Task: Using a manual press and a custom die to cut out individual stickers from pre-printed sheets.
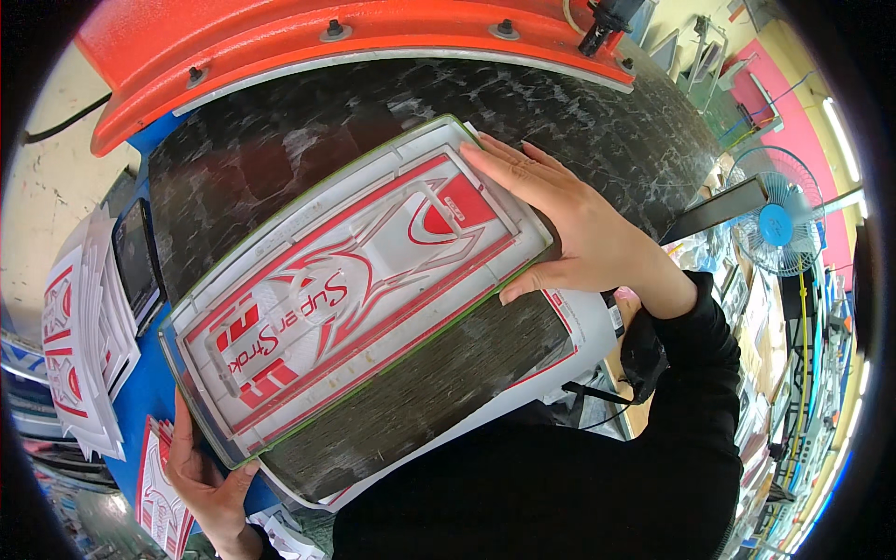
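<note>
A rectangular clear frame with a green edge, resembling a cutting die [280,245], lies at a slant across the dark, marbled board [355,103]. Through it shows a white card printed with red and grey shapes [392,250]. My right hand [569,215] grips its upper right end, with the fingers along the far side and the thumb on the near edge. At the lower left corner, my left hand [207,490] is closed on the frame, thumb and fingers on either side of the corner. White sheet margin [588,327] with a thin red line curves round the near side.
A red machine beam [373,33] with black bolts spans the far side. On the left are stacked printed sheets [84,345], a dark phone-like slab [138,261] and red-and-white printed cards [161,495]. A blue fan [775,224] stands at the right, beside a grey metal bar [719,210].
</note>
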A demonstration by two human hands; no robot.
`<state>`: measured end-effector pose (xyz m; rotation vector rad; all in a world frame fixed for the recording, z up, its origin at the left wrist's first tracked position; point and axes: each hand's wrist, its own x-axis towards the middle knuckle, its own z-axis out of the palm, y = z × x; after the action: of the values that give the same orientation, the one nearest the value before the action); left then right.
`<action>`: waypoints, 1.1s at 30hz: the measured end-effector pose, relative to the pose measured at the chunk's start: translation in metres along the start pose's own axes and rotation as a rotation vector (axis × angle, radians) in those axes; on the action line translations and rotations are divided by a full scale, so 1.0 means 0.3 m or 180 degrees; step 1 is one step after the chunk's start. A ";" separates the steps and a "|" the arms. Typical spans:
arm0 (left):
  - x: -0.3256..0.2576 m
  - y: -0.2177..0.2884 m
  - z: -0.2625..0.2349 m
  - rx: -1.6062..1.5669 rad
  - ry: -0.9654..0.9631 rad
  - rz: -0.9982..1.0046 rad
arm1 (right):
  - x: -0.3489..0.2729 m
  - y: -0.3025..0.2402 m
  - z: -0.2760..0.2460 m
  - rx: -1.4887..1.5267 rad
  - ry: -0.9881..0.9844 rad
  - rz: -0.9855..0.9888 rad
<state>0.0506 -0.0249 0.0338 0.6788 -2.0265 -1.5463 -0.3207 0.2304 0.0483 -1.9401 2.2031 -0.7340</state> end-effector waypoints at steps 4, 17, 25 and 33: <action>0.002 -0.001 -0.003 0.0020 0.0007 -0.0021 | 0.002 0.001 0.000 0.0021 0.0005 -0.0003; 0.000 -0.004 -0.004 -0.0006 0.0050 0.0005 | 0.001 0.002 0.000 -0.0007 -0.0007 -0.0004; 0.006 0.006 0.003 0.0043 0.0012 0.0033 | 0.000 0.001 0.004 -0.0033 0.0029 0.0011; 0.012 0.006 0.009 0.0022 -0.0030 0.0066 | -0.006 0.003 0.005 0.0005 0.0120 0.0070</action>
<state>0.0460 -0.0250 0.0352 0.6522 -2.0403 -1.5343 -0.3206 0.2317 0.0463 -1.9136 2.2412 -0.7752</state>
